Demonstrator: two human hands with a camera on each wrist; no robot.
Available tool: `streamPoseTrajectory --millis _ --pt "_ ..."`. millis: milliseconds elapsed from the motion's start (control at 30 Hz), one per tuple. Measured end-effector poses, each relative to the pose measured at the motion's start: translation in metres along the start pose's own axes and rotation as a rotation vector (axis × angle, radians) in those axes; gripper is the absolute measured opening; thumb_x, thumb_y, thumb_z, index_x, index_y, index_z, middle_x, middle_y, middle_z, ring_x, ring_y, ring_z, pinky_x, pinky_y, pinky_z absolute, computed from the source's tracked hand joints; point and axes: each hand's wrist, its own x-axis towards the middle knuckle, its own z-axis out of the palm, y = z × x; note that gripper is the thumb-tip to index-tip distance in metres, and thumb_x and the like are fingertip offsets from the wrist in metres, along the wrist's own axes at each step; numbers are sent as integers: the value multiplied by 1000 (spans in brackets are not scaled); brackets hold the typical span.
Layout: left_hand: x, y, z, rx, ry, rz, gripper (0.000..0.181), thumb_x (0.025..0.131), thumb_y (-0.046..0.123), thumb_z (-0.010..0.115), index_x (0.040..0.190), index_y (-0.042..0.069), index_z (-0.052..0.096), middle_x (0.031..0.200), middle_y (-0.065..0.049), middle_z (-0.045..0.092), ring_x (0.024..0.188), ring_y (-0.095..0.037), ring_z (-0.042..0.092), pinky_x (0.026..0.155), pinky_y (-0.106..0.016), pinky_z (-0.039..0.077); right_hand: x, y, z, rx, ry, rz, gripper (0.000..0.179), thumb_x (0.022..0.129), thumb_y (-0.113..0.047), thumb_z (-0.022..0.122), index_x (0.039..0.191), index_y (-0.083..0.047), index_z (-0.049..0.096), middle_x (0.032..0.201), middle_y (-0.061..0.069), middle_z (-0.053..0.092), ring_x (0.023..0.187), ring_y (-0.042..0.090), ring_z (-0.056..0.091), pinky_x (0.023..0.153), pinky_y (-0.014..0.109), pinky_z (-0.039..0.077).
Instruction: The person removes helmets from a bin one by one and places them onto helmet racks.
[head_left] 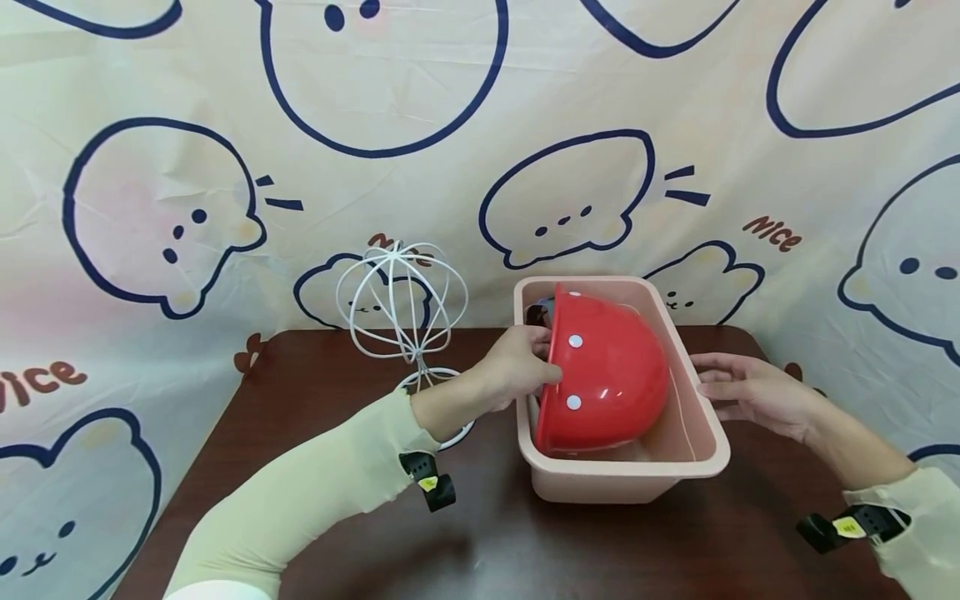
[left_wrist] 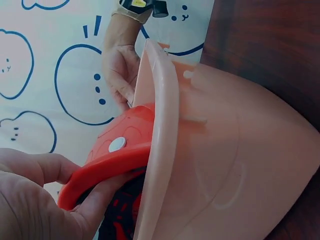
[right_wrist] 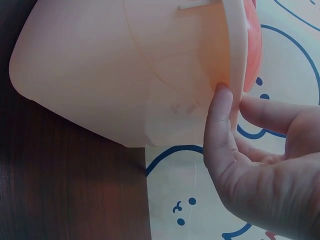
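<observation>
A red helmet (head_left: 611,375) with white studs sits tilted on its side in a pink plastic bin (head_left: 607,483), its dome towards the right. My left hand (head_left: 517,367) pinches the helmet's rim, thumb outside and fingers inside, as the left wrist view shows. Dark lining with red marks (left_wrist: 122,205) shows inside the helmet. At the bin's right side, my right hand (head_left: 757,392) holds the rim; in the right wrist view a fingertip presses the outer wall below the lip and the thumb lies at the edge.
A white wire stand (head_left: 417,350) with a balloon-shaped top and a ring base stands left of the bin, behind my left forearm. Something small and dark (head_left: 537,315) shows in the bin's back left corner. A patterned cloth (head_left: 420,200) hangs behind the brown table (head_left: 360,517).
</observation>
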Motion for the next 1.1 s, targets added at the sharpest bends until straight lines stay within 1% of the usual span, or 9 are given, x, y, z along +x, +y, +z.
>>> streamPoseTrajectory --millis 200,367,433,500,600,700,767,933,1100 --pt "-2 2 0 15 34 7 62 88 -2 74 145 4 49 122 -11 66 102 -28 70 82 -45 61 1 0 -1 7 -12 -1 61 102 -9 58 152 6 26 113 -5 71 104 15 69 88 42 60" --pt "-5 6 -6 -10 49 36 64 87 1 77 145 5 50 122 -11 67 102 -27 71 81 -43 62 1 1 -1 -8 -3 1 64 102 -9 59 152 7 23 113 -5 70 104 15 69 89 43 60" --pt "-7 8 -9 -31 52 49 64 87 1 78 144 5 50 122 -10 67 102 -26 71 80 -42 62 1 2 -1 -16 1 1 63 102 -10 59 152 5 25 113 -6 70 104 16 68 89 43 59" --pt "-8 12 -13 -57 51 58 64 87 2 78 144 6 51 123 -10 67 101 -26 71 79 -41 62 1 2 -1 -19 4 -1 58 102 -10 60 151 0 31 113 -6 70 105 16 68 90 43 59" --pt "-11 16 -17 -97 51 80 64 87 1 77 145 6 50 124 -10 67 101 -26 72 80 -41 62 0 3 -2 -20 7 -7 47 101 -10 60 145 -13 42 113 -6 70 105 17 68 90 42 59" --pt "-13 18 -20 -122 60 101 65 87 1 77 147 7 50 125 -10 67 101 -25 72 82 -42 62 -1 3 -3 -26 12 -14 42 101 -10 60 139 -20 46 113 -6 69 105 17 68 89 42 59" --pt "-14 19 -22 -135 69 113 66 87 1 77 147 7 50 125 -10 67 100 -25 72 83 -44 62 -1 2 -2 -37 20 -14 44 101 -10 61 142 -15 44 113 -7 69 104 16 68 89 42 59" --pt "-15 19 -27 -184 82 139 63 90 1 75 147 7 50 125 -10 67 100 -26 73 84 -45 61 -2 -1 1 -81 46 -16 60 100 -12 63 150 3 31 112 -5 69 103 17 68 89 42 60" --pt "-12 17 -33 -265 75 170 58 92 0 71 146 6 51 126 -13 68 102 -29 73 85 -44 60 -3 -3 4 -119 61 -34 62 100 -12 64 149 6 30 112 -2 68 102 17 69 88 40 60"
